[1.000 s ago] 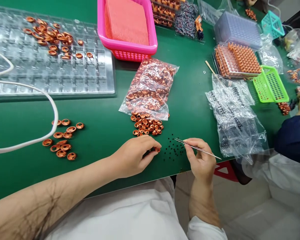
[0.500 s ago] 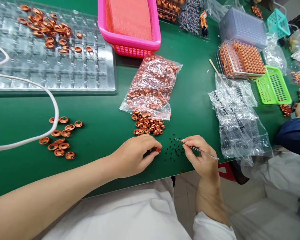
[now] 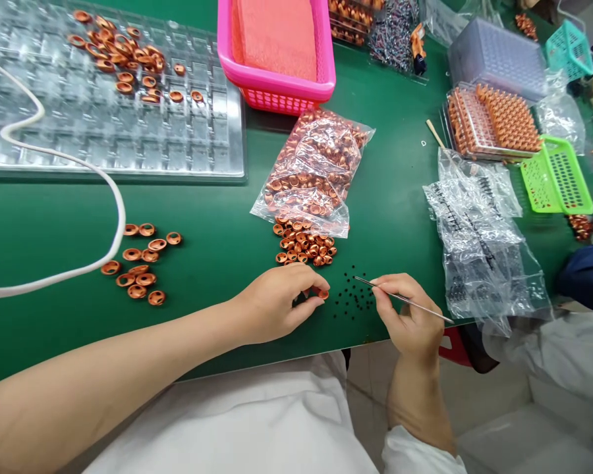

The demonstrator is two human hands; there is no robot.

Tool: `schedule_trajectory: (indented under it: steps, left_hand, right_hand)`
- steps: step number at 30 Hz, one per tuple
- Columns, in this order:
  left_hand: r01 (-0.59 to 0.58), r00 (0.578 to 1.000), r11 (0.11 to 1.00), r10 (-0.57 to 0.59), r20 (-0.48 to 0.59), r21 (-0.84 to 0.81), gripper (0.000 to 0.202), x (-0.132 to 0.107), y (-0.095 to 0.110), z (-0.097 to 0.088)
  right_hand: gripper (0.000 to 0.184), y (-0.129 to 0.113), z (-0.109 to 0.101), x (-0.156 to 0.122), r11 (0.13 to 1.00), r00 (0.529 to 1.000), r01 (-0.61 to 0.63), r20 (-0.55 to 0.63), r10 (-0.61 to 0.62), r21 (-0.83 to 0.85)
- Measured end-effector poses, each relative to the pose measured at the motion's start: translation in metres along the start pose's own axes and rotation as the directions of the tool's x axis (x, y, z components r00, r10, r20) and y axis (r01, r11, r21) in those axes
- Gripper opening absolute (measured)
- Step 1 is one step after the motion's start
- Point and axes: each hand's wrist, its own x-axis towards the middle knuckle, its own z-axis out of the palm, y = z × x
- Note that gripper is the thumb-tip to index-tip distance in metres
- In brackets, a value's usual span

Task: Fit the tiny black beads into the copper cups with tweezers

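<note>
Between the thumb and fingertips of my left hand (image 3: pixel 281 299) is a small copper-coloured cup (image 3: pixel 323 294), mostly covered by the fingers. My right hand (image 3: pixel 409 309) grips thin metal tweezers (image 3: pixel 425 308) like a pen. Their tip is over scattered tiny black dots (image 3: pixel 356 299) lying on the table between my hands; whether it holds one is too small to tell. Just beyond my left hand is a heap of similar copper cups (image 3: pixel 306 247). They lie at the mouth of a clear plastic bag (image 3: pixel 321 158) full of the same cups.
At left, several copper cups (image 3: pixel 147 279) lie near a white cable (image 3: pixel 120 224). A clear moulded tray (image 3: pixel 217 155) holds more. Behind the bag stands a pink basket (image 3: pixel 326 89). To the right are plastic bags (image 3: pixel 494 263), a green basket (image 3: pixel 556 174) and another person's sleeve (image 3: pixel 588 276).
The whole view has shifted, so the table things appear further right. The tweezers have turned slightly in my right hand, their tip still over the black dots. My left hand keeps its pinch.
</note>
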Motion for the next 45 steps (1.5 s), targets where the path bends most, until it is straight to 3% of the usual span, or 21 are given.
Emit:
schedule_trajectory:
  steps: [3,5,11,22,45]
  left_hand:
    - [-0.002,1.000,0.999,0.000,-0.025,-0.047,0.010,-0.001,0.001,0.000]
    - [-0.006,0.999,0.998,0.003,-0.037,-0.061,0.011,-0.001,0.001,0.000]
    - [-0.013,0.999,0.999,0.011,-0.045,-0.049,0.010,-0.003,0.003,0.000]
    - [-0.034,0.999,0.999,0.033,-0.031,-0.027,0.011,-0.004,0.002,0.002]
    - [-0.082,0.997,0.997,0.082,-0.006,-0.012,0.011,-0.005,-0.003,0.002]
  right_hand:
    - [0.021,-0.014,0.011,-0.011,0.994,0.982,-0.050,-0.175,0.067,0.097]
    - [0.021,-0.025,0.018,-0.019,0.985,0.971,-0.075,-0.215,0.108,0.156]
    - [0.027,-0.042,0.028,-0.031,0.975,0.984,-0.075,-0.145,0.107,0.211]
    - [0.035,-0.040,0.024,-0.026,0.989,1.000,0.007,0.005,-0.008,0.146]
    - [0.036,-0.036,0.023,-0.021,0.987,0.985,0.146,0.083,-0.152,0.073]
